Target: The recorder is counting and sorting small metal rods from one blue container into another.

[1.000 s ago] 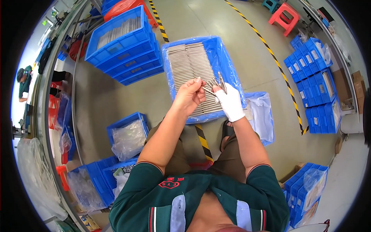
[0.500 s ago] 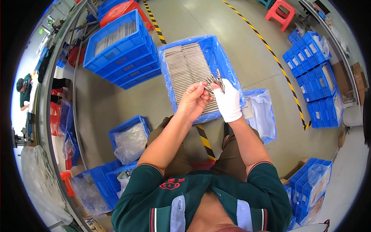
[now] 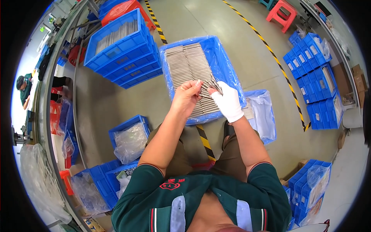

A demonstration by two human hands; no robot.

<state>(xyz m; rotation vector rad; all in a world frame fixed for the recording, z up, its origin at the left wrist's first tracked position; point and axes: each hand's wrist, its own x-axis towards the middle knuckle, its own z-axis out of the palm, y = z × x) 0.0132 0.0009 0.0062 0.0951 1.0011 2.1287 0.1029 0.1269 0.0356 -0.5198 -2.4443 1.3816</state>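
Observation:
A bunch of slim silvery metal rods [image 3: 211, 85] sticks out of my right hand [image 3: 229, 102], which wears a white glove with some fingertips bare and is closed around them. My bare left hand [image 3: 186, 96] is closed too, thumb and fingers pinched at the left ends of rods from that bunch. Both hands are over the near part of a blue bin [image 3: 227, 67] lined with clear blue plastic film. Inside it, many similar rods [image 3: 178, 62] lie in two side-by-side columns. The exact number of rods in either hand is hidden by the fingers.
Stacked blue crates [image 3: 121, 63] with rods in the top one stand at the left. A smaller lined blue bin [image 3: 266, 133] adjoins the large bin. A bin with plastic bags [image 3: 131, 143] is by my left leg. More crates [image 3: 317, 87] and a red stool [image 3: 282, 15] are at right.
My left hand has shifted slightly left and the rods now tilt more toward it. The right hand still holds the bunch, turned a little.

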